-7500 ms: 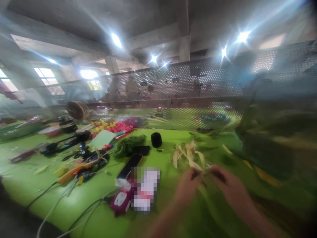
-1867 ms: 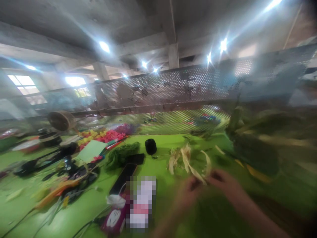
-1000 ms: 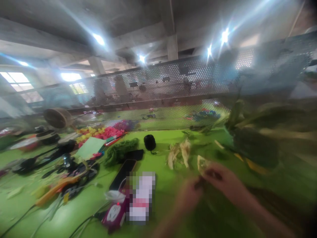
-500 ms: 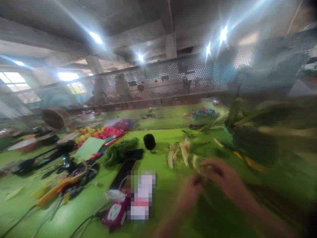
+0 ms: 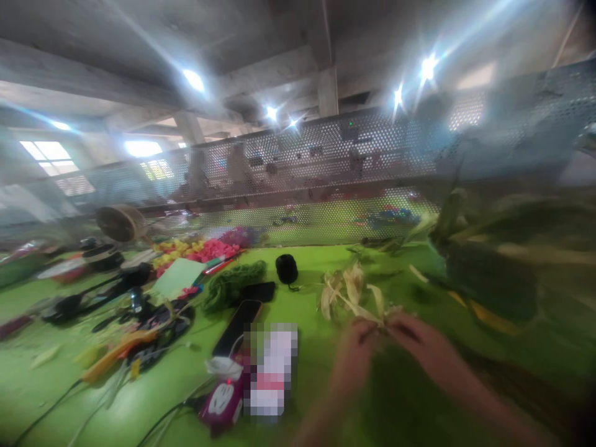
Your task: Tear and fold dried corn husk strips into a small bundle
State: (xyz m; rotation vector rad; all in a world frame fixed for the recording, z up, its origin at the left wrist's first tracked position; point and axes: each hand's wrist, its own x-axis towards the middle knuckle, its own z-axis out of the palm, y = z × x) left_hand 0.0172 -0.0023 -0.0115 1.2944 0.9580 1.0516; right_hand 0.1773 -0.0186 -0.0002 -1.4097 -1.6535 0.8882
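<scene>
My left hand [image 5: 357, 343] and my right hand [image 5: 412, 333] are close together above the green table, fingers pinched around a pale dried corn husk [image 5: 379, 302]. Strips of it spread upward and to the left from between the fingertips. Just beyond lie more pieces of dried husk [image 5: 354, 282], touching or overlapping the held strips. A black ball of thread [image 5: 286, 268] sits further left, its loose end trailing toward the husks. The exact fingertip grip is blurred.
On the left are a dark phone [image 5: 237, 326], a purple power socket [image 5: 221, 400], green yarn [image 5: 235, 282] and an orange glue gun [image 5: 116, 355]. A container heaped with husks [image 5: 488, 267] stands right. A perforated metal screen [image 5: 298, 217] borders the back.
My left hand has moved up and closer to the right hand. The held husk now fans out in longer strips. The whole view has shifted slightly.
</scene>
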